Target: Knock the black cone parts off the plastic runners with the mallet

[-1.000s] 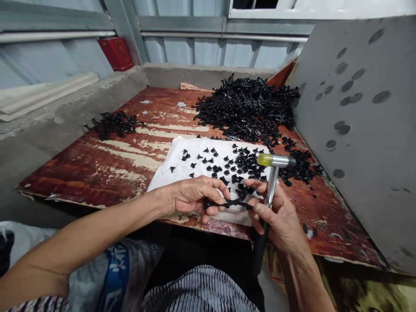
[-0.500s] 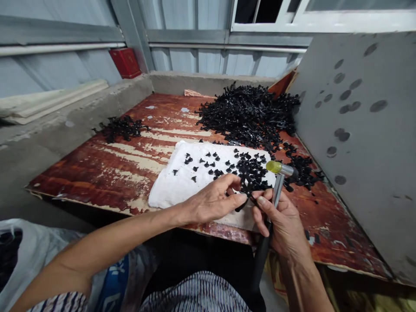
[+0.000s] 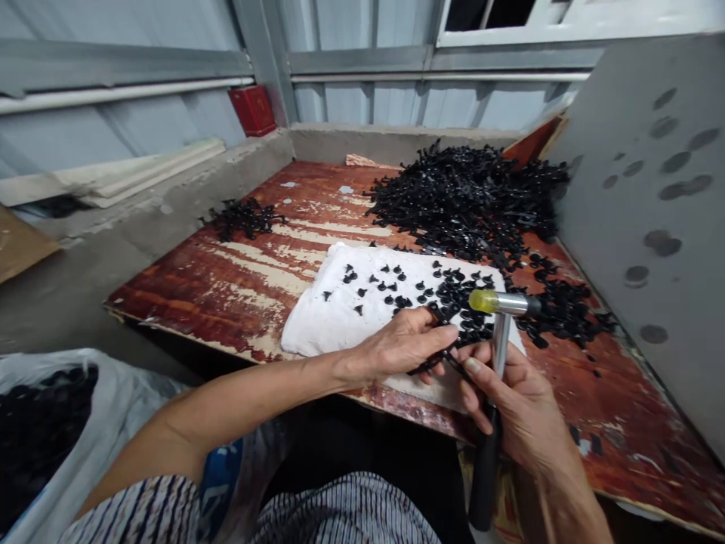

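Note:
My left hand [image 3: 405,345] is closed on dark black plastic parts, whose ends stick out past its thumb and fingers. Close beside it, my right hand [image 3: 515,397] keeps a small two-faced hammer [image 3: 501,344] upright in its grip, the yellow face pointing left and the black handle hanging down. Thumb and fingertips of that hand also pinch a thin black piece [image 3: 456,365] running toward the left hand. Below both hands lies a folded white cloth [image 3: 317,321], strewn with small black disc-shaped pieces with stems [image 3: 390,285], crowded thickest at its right.
A large heap of black parts [image 3: 464,196] covers the table's back right; a smaller pile [image 3: 243,219] lies at the left. More black discs [image 3: 566,310] sit right of the cloth. A grey spotted panel [image 3: 640,211] bounds the right side. A white sack [image 3: 107,408] stands lower left.
The view has swung left, so everything appears further right. My left hand has closed further over the black parts, which showed more openly before. The hammer remains in my right hand.

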`<state>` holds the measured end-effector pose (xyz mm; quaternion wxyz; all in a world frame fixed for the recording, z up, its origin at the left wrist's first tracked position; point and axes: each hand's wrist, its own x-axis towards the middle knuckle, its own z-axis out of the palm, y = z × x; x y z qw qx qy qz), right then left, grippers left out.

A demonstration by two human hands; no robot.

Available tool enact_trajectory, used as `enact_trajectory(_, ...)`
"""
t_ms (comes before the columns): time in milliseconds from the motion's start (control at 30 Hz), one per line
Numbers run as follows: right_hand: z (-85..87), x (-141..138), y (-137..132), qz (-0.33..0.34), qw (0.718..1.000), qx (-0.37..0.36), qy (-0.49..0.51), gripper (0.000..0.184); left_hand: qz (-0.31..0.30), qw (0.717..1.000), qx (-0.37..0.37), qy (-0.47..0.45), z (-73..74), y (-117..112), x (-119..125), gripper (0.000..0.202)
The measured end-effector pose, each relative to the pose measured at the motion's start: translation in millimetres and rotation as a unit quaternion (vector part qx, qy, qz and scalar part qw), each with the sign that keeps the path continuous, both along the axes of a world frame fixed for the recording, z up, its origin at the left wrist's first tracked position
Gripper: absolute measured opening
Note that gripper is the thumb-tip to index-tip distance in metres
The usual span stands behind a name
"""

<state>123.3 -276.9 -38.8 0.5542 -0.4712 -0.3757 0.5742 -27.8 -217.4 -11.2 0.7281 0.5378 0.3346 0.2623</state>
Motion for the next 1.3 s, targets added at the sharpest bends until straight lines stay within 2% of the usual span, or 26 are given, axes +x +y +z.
enact_trajectory(133,-0.4,3,-1,0.026,0.999,-0.006,-0.024,0.033,0.034,0.999,-0.017,0.015,-1.4,0,-9,0.027)
enact_trajectory(233,-0.1,3,1,0.010,1.000,-0.003,-0.017,0.034,0.067,0.996,-0.027,0.061,1.6,2,-37,0.028)
enact_trajectory(333,1.4,1,4,-0.022,1.000,-0.001,0.003,0.036,0.102,0.986,0.004,0.130,8.5,10,-70,0.024)
enact_trajectory(467,3.9,-2,6,-0.029,1.000,-0.007,-0.002,0.036,0.130,0.985,0.037,0.106,16.0,22,-93,0.017)
enact_trajectory(667,4.6,-3,4,-0.016,1.000,-0.010,-0.012,0.034,0.117,0.987,-0.002,0.113,15.5,35,-93,0.016)
enact_trajectory(867,1.8,-1,5,-0.023,1.000,0.004,-0.015,0.030,0.186,0.970,0.000,0.155,12.0,44,-97,0.019)
enact_trajectory(967,0.9,-1,5,-0.027,0.999,0.005,-0.023,0.029,0.195,0.968,-0.009,0.160,9.3,47,-98,0.019)
enact_trajectory(1033,0.7,-1,5,-0.029,0.999,0.004,-0.023,0.029,0.192,0.969,-0.001,0.155,6.9,50,-98,0.017)
enact_trajectory(1200,1.0,-1,4,-0.041,0.999,0.002,-0.030,0.025,0.179,0.974,0.073,0.120,3.7,62,-94,0.016)
enact_trajectory(1300,1.0,0,4,-0.039,0.999,-0.004,-0.027,0.023,0.152,0.975,0.067,0.149,6.4,66,-93,0.018)
